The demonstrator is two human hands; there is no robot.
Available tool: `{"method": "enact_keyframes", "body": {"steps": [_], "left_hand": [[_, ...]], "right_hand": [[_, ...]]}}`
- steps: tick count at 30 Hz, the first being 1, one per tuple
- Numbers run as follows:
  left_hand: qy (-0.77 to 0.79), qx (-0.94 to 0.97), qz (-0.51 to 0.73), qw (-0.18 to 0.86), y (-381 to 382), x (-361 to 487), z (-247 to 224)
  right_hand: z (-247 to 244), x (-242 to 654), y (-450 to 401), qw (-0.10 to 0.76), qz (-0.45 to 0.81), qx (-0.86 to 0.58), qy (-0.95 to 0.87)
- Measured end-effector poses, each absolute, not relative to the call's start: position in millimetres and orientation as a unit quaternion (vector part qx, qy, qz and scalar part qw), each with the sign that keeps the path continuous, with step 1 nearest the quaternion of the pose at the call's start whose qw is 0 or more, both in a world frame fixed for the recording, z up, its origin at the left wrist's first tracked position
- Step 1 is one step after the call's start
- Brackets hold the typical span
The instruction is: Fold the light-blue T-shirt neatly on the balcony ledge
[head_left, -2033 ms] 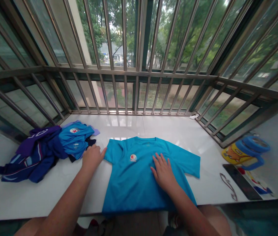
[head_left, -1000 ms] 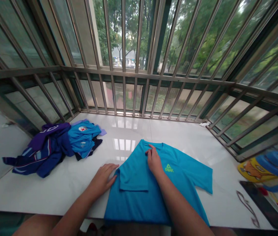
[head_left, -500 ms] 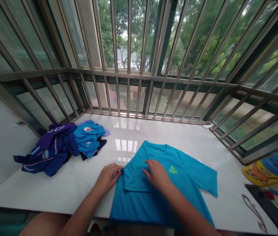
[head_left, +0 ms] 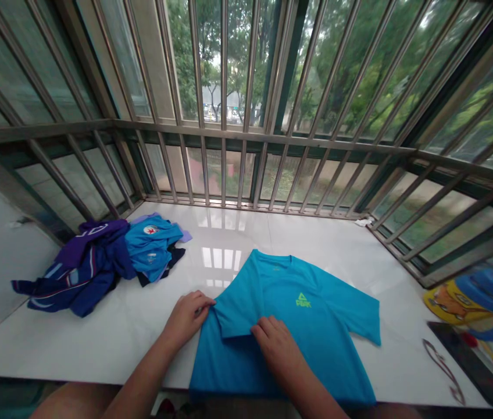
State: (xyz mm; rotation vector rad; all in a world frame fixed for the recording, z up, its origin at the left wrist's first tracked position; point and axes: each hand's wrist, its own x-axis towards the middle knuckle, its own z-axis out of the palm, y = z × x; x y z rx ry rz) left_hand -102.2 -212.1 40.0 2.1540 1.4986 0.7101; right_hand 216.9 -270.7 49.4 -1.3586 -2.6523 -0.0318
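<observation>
Turquoise cloth lies under both my hands: a short-sleeved shirt [head_left: 316,331] spread on the glossy white surface [head_left: 320,233] right in front of me, its collar pointing away and its lower end reaching the near edge. A yellow-green triangle logo [head_left: 302,299] with lettering shows on the chest. The right sleeve [head_left: 362,317] stretches out flat to the side, while the left sleeve [head_left: 242,308] lies down across the body of the shirt. My left hand [head_left: 189,317] is at the outer edge of that sleeve, thumb and fingers closed together on a bit of the fabric. My right hand [head_left: 276,343] rests lower and further in, its fingers curled down at the sleeve's hem; the thumb side seems to pinch it, though I can't tell how firmly. Off to my left, well apart from the shirt, sits a loose heap of clothes [head_left: 98,262]: purple, navy with pale stripes, and bright blue with a round badge, a lilac corner poking out behind. On my right stands a yellow mug [head_left: 477,297] with a blue lid and handle, a dark flat slab [head_left: 468,361] just beside it, and a thin brownish looped thing [head_left: 442,369] near that. A small white scrap [head_left: 364,222] lies by the far right corner, close to the metal bars [head_left: 224,166] along the window.
</observation>
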Motion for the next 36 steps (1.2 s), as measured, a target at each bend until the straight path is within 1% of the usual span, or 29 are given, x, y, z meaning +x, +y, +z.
{"method": "enact_keyframes", "body": {"steps": [4, 9, 11, 14, 16, 20, 22, 25, 27, 29, 32, 36], "left_hand": [[0.542, 0.772, 0.264, 0.203, -213.5, -101.2, 40.5], [0.545, 0.772, 0.268, 0.189, -215.4, -98.4, 44.3], [0.55, 0.772, 0.261, 0.184, -215.2, -97.8, 43.3], [0.555, 0.77, 0.266, 0.167, -213.5, -98.4, 38.0], [0.556, 0.768, 0.28, 0.154, -212.1, -99.6, 33.5], [0.56, 0.763, 0.305, 0.104, -213.9, -100.9, 28.7], [0.537, 0.783, 0.306, 0.075, -218.4, -100.7, 29.3], [0.473, 0.83, 0.287, 0.072, -225.7, -100.2, 32.3], [0.458, 0.84, 0.277, 0.092, -228.1, -100.0, 34.4], [0.466, 0.832, 0.281, 0.108, -227.9, -99.7, 36.1], [0.476, 0.82, 0.295, 0.117, -226.0, -98.6, 37.3], [0.488, 0.81, 0.307, 0.106, -224.2, -96.8, 36.2]], "right_hand": [[64.0, 211.2, -267.5, 0.045, 0.036, -0.488, -0.871], [82.7, 197.0, -209.5, 0.094, 0.031, -0.515, -0.852], [79.6, 190.2, -175.9, 0.09, 0.04, -0.517, -0.85], [67.8, 183.3, -132.2, 0.036, 0.08, -0.546, -0.833], [59.9, 182.2, -112.9, 0.016, 0.104, -0.558, -0.823], [53.4, 184.9, -93.8, 0.023, 0.117, -0.543, -0.831], [56.9, 185.6, -90.4, 0.014, 0.12, -0.541, -0.833], [69.7, 181.9, -98.4, 0.016, 0.098, -0.535, -0.839], [78.2, 174.8, -118.0, 0.053, 0.067, -0.509, -0.856], [81.4, 164.4, -148.8, 0.085, 0.056, -0.449, -0.888], [72.3, 146.8, -201.4, 0.073, 0.061, -0.344, -0.934], [54.7, 135.2, -249.1, 0.056, 0.023, -0.334, -0.941]]}}
